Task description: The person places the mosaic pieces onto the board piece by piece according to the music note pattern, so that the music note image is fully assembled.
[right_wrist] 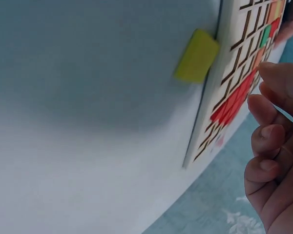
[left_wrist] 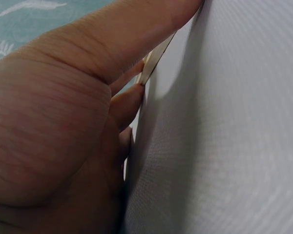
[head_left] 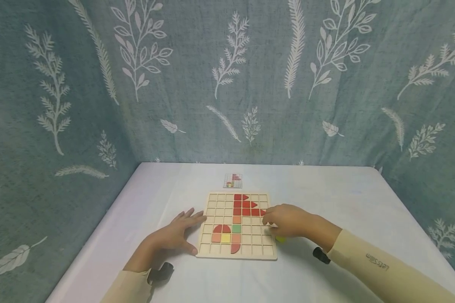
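Note:
A wooden grid board (head_left: pixel 216 248) lies flat, holding red, orange, green and yellow pieces. My left hand (head_left: pixel 176 233) is at its left side, fingers spread and straight, with fingertips and thumb touching the edge. Over the board's right side hovers my right hand (head_left: pixel 290 221), its fingertips beside a red triangle (head_left: pixel 263 212) that ends the longest red row. The right wrist view shows its fingers (right_wrist: pixel 266 139) loosely bent, with nothing visible between thumb and index finger. A yellow piece (right_wrist: pixel 198 56) lies on the cloth against the board's right edge, partly hidden by my hand in the head view.
A small picture card (head_left: pixel 233 181) with a coloured grid pattern lies behind the board. White cloth (head_left: pixel 326 185) covers the table. Patterned blue-green fabric (head_left: pixel 197 84) hangs behind it and along the sides.

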`<state>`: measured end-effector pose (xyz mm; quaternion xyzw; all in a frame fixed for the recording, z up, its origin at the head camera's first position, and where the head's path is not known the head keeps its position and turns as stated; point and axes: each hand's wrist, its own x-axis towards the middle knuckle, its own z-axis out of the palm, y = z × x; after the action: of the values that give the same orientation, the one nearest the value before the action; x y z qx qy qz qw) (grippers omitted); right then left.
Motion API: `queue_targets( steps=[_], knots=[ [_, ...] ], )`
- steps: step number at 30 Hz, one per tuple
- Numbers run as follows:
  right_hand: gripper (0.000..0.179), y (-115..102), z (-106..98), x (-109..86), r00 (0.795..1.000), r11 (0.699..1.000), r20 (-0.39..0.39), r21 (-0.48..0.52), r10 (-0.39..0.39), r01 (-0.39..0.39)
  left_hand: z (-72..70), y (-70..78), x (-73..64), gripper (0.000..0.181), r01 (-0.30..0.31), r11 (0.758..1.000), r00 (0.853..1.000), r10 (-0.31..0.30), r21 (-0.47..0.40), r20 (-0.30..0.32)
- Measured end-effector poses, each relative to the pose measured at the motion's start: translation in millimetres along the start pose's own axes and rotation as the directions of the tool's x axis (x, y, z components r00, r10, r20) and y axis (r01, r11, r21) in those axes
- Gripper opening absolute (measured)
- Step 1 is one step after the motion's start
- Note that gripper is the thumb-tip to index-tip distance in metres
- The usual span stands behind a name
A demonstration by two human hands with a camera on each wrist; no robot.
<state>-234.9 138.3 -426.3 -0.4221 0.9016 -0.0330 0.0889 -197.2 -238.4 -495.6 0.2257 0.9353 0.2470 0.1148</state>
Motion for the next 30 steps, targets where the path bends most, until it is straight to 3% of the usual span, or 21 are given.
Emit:
queue_targets(
  steps=[5,14,23,30],
  knots=[
    [0.015,9,3,-8.6,1.0,1.0,-0.009,-0.013,0.016,-0.016,2.1,-2.0,0.0,0.113,0.012,1.0,1.0,-0.012,-0.011,0.0],
    [0.03,17,14,-17.7,0.984,0.987,0.072,-0.041,0.16,-0.157,1.4,-0.5,0.7,0.114,0.027,1.0,1.0,-0.027,-0.011,0.005],
    [0.01,16,17,-19.2,0.986,0.99,0.094,-0.037,0.136,-0.133,0.4,0.0,1.7,0.115,0.047,0.999,0.999,-0.046,-0.013,0.004],
    [0.012,17,18,-19.3,0.987,0.99,0.078,-0.03,0.143,-0.141,0.0,0.9,1.0,0.113,0.031,0.999,0.999,-0.03,-0.023,0.011]
  ],
)
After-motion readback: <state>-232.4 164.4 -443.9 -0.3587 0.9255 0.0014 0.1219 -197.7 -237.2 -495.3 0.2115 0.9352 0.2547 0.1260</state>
